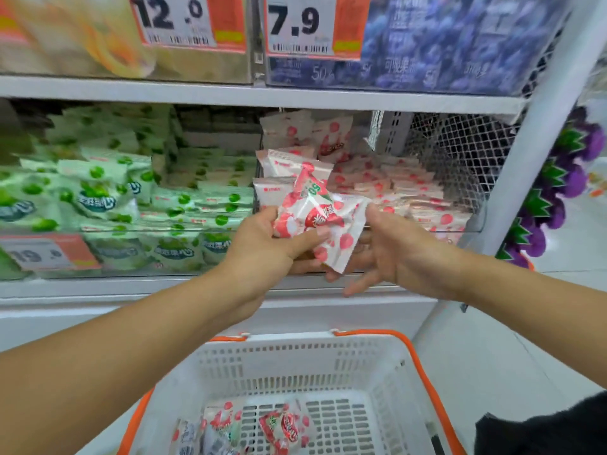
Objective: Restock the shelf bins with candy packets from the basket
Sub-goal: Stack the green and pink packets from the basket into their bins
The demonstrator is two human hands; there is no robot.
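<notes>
My left hand [262, 244] grips a bunch of red-and-white candy packets [320, 215], thumb across their front, at the front lip of the red candy bin [473, 228]. My right hand [391, 254] is just to the right with its fingers spread and loose, its thumb at the right edge of the packets and its fingers under them. The bin behind holds several more red packets [404, 188]. Below, a white basket with orange handles [377, 366] holds a few red packets [282, 428] on its floor.
A bin of green candy packets [108, 192] sits left of the red bin. Price tags [300, 26] hang on the upper shelf with yellow and blue goods. A white upright post [532, 149] and wire mesh [460, 152] bound the shelf on the right.
</notes>
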